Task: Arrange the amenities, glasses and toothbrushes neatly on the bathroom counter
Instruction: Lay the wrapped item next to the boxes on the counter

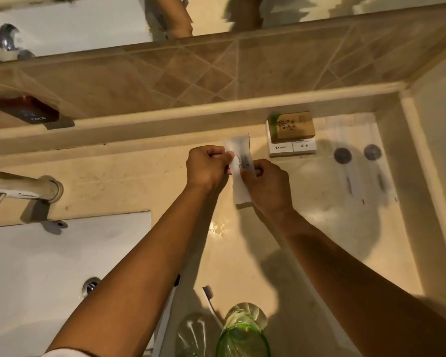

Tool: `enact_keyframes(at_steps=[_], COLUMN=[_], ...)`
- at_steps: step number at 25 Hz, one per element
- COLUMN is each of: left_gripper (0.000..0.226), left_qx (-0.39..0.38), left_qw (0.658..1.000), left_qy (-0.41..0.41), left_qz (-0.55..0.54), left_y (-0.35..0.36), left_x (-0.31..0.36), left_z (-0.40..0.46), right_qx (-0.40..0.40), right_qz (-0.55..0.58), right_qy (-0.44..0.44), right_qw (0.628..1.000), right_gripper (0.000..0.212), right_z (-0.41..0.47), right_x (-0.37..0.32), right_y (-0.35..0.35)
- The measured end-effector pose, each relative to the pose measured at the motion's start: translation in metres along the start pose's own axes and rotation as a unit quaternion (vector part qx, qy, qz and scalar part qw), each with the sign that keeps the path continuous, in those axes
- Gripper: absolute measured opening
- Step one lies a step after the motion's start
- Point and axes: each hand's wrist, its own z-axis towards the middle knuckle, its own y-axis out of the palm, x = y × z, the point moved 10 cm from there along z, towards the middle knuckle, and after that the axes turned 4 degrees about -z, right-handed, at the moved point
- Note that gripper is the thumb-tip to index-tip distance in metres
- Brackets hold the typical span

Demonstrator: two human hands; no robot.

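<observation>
Both hands grip one white amenity packet held upright above the beige counter. My left hand pinches its upper left edge and my right hand clamps its right side. A brown and white stack of soap boxes rests against the back ledge to the right. Two clear glasses stand mouth-down near the right corner, their dark bases showing. At the near edge a green glass and a clear glass hold toothbrushes.
A white sink basin with its drain lies at the lower left under a chrome tap. A tiled backsplash and mirror rise behind the counter. A side wall closes the right end.
</observation>
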Motion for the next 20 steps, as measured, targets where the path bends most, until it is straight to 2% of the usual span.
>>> enact_keyframes(at_steps=[4, 6, 9, 12, 15, 20], left_gripper=[0.009, 0.024, 0.034, 0.037, 0.042, 0.044], left_qx=[0.029, 0.020, -0.012, -0.058, -0.108, -0.104], left_qw=[0.992, 0.974, 0.914, 0.836, 0.794, 0.790], left_qy=[0.075, 0.147, 0.288, 0.395, 0.405, 0.404], left_qz=[0.093, 0.173, 0.285, 0.376, 0.441, 0.449], left_y=[0.002, 0.006, 0.014, 0.023, 0.030, 0.033], left_x=[0.006, 0.013, 0.026, 0.024, 0.006, 0.002], left_z=[0.010, 0.004, -0.019, -0.033, -0.032, -0.028], right_qx=[0.030, 0.053, 0.095, 0.085, 0.052, 0.019], right_qz=[-0.057, -0.084, -0.113, -0.154, -0.177, -0.184], right_qy=[-0.020, -0.029, -0.069, -0.130, -0.146, -0.121], right_qw=[0.998, 0.995, 0.987, 0.976, 0.972, 0.975], right_gripper=[0.034, 0.036, 0.042, 0.039, 0.038, 0.040], right_z=[0.004, 0.000, -0.010, -0.017, -0.018, -0.010], right_x=[0.001, 0.002, -0.004, -0.013, -0.015, -0.013], right_y=[0.003, -0.001, -0.010, -0.008, -0.005, 0.002])
